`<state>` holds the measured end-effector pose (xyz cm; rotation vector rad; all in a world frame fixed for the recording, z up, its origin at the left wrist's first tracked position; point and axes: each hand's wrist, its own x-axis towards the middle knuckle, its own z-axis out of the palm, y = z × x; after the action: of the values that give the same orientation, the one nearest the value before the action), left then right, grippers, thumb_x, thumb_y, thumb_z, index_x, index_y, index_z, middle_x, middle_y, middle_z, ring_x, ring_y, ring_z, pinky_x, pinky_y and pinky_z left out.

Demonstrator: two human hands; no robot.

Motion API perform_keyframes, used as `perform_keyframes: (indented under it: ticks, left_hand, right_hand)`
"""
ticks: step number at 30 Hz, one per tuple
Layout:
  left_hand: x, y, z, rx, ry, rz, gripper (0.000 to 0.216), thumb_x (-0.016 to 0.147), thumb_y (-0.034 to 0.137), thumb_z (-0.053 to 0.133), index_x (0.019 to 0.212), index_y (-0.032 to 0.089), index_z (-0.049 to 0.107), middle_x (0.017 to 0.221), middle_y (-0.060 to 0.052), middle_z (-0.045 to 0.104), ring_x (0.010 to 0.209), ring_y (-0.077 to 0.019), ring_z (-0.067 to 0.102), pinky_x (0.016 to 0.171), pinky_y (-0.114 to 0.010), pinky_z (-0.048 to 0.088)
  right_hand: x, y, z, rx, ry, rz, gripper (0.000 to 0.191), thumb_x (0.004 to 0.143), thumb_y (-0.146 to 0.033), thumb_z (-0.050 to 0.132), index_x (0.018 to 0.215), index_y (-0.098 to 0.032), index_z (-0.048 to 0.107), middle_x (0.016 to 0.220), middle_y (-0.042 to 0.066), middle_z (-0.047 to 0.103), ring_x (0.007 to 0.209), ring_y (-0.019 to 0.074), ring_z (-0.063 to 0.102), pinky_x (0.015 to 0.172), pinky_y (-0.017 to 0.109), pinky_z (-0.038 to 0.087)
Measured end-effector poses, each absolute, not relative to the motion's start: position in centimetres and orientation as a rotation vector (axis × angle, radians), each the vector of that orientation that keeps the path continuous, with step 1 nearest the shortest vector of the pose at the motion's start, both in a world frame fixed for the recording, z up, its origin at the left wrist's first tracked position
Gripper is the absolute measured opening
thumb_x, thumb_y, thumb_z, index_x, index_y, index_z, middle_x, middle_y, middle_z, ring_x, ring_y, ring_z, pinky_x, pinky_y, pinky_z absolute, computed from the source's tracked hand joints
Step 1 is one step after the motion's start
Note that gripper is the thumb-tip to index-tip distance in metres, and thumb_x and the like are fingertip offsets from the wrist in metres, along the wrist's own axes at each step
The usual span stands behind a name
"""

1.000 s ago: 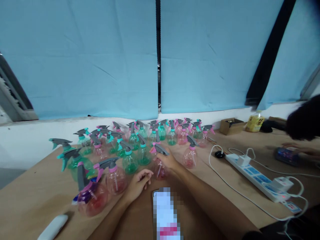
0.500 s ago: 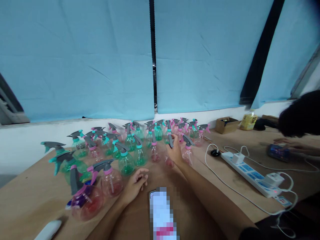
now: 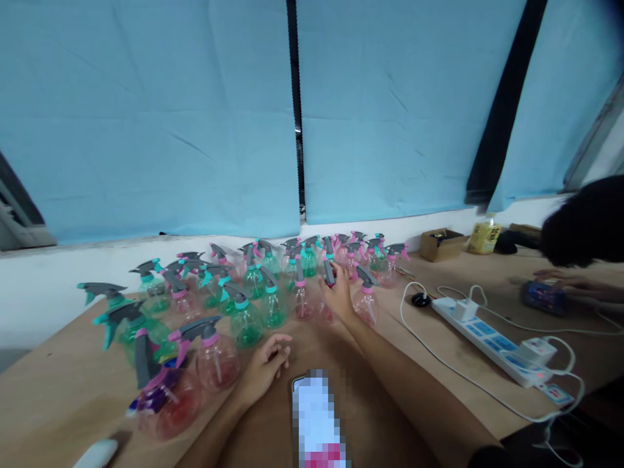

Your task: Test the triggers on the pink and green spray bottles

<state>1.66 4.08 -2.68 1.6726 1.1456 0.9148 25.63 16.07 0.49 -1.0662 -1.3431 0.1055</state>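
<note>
My right hand (image 3: pixel 338 294) is closed around the neck of a pink spray bottle (image 3: pixel 325 312) with a grey trigger head, which stands among the front bottles. The fingers hide part of its collar. On the table rests my left hand (image 3: pixel 267 365), fingers apart and slightly bent, holding nothing. Just beyond it stands a green spray bottle (image 3: pixel 246 322), with another green spray bottle (image 3: pixel 273 305) to its right. A clear pink spray bottle (image 3: pixel 218 357) is left of that hand. Between my forearms lies a phone (image 3: pixel 316 416), its screen blurred out.
Many more green and pink spray bottles fill the table toward the wall. At right are a white power strip (image 3: pixel 492 341) with cables, a cardboard box (image 3: pixel 442 246) and a yellow-labelled bottle (image 3: pixel 484 235). Another person's hand (image 3: pixel 565 279) is on a phone (image 3: pixel 543 297).
The grey head under my right hand has tipped and now shows less behind the fingers. My left hand stays about where it was; the view has shifted slightly.
</note>
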Motion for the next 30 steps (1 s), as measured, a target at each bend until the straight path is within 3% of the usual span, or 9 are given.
perform_keyframes:
  ticks: [3, 8, 11, 14, 16, 19, 25, 30]
  left_hand:
    - [1.7, 4.0, -2.6, 1.674, 1.148, 0.913, 0.042, 0.089, 0.052, 0.055, 0.116, 0.019, 0.056, 0.068, 0.003, 0.058, 0.054, -0.0115, 0.048, 0.055, -0.024, 0.037]
    - [1.8, 3.7, -2.3, 1.649, 1.155, 0.921, 0.050, 0.089, 0.053, 0.056, 0.125, 0.020, 0.050, 0.068, 0.004, 0.057, 0.053, -0.0112, 0.048, 0.056, -0.024, 0.037]
    - [1.8, 3.7, -2.2, 1.648, 1.150, 0.922, 0.051, 0.089, 0.055, 0.056, 0.126, 0.020, 0.050, 0.069, 0.004, 0.057, 0.053, -0.0115, 0.048, 0.056, -0.024, 0.037]
    - [1.8, 3.8, -2.2, 1.651, 1.145, 0.922, 0.052, 0.088, 0.057, 0.057, 0.124, 0.021, 0.051, 0.068, 0.004, 0.058, 0.053, -0.0116, 0.048, 0.056, -0.024, 0.037]
    - [1.8, 3.8, -2.2, 1.660, 1.146, 0.918, 0.051, 0.088, 0.056, 0.057, 0.124, 0.020, 0.051, 0.068, 0.004, 0.058, 0.053, -0.0116, 0.048, 0.056, -0.024, 0.037]
    - [1.9, 3.7, -2.1, 1.668, 1.151, 0.914, 0.051, 0.088, 0.055, 0.056, 0.126, 0.020, 0.049, 0.068, 0.004, 0.059, 0.053, -0.0114, 0.048, 0.055, -0.024, 0.037]
    - [2.0, 3.8, -2.1, 1.659, 1.135, 0.918, 0.056, 0.088, 0.055, 0.056, 0.130, 0.019, 0.046, 0.069, 0.005, 0.058, 0.052, -0.0110, 0.047, 0.055, -0.024, 0.037]
    - [1.9, 3.9, -2.4, 1.662, 1.136, 0.926, 0.055, 0.089, 0.054, 0.055, 0.131, 0.020, 0.045, 0.068, 0.005, 0.058, 0.052, -0.0112, 0.048, 0.054, -0.024, 0.037]
  right_hand:
    - [25.6, 15.0, 1.4, -1.051, -1.330, 0.117, 0.053, 0.085, -0.037, 0.061, 0.134, -0.020, 0.046, 0.123, 0.013, 0.052, 0.115, 0.0267, 0.051, 0.101, 0.047, 0.043]
    - [25.5, 11.3, 5.2, -0.960, -1.472, -0.059, 0.061, 0.091, -0.033, 0.053, 0.147, -0.021, 0.032, 0.145, 0.016, 0.037, 0.139, 0.0284, 0.033, 0.114, 0.050, 0.031]
    - [26.4, 10.0, 7.7, -0.951, -1.591, -0.182, 0.052, 0.092, -0.027, 0.046, 0.144, -0.022, 0.040, 0.150, 0.013, 0.037, 0.145, 0.0294, 0.026, 0.116, 0.054, 0.025]
    - [28.7, 10.3, 9.1, -1.209, -1.513, -0.311, 0.050, 0.087, -0.026, 0.051, 0.137, -0.019, 0.049, 0.145, 0.015, 0.046, 0.145, 0.0353, 0.025, 0.115, 0.061, 0.017]
    - [30.7, 10.9, 9.5, -1.501, -1.495, -0.258, 0.050, 0.081, -0.029, 0.059, 0.129, -0.016, 0.056, 0.127, 0.020, 0.060, 0.132, 0.0413, 0.042, 0.108, 0.063, 0.026]
    - [33.4, 11.3, 9.6, -1.847, -1.654, -0.009, 0.034, 0.081, -0.031, 0.058, 0.110, -0.016, 0.066, 0.094, 0.018, 0.070, 0.096, 0.0364, 0.065, 0.085, 0.048, 0.045]
    - [33.3, 8.9, 10.1, -1.618, -2.011, 0.075, 0.013, 0.077, -0.020, 0.055, 0.079, -0.019, 0.068, 0.075, 0.008, 0.068, 0.068, 0.0216, 0.061, 0.063, 0.029, 0.037]
    - [27.8, 7.7, 8.8, -1.059, -1.979, 0.364, 0.012, 0.077, -0.020, 0.056, 0.078, -0.020, 0.068, 0.068, 0.000, 0.064, 0.065, 0.0155, 0.054, 0.060, 0.025, 0.035]
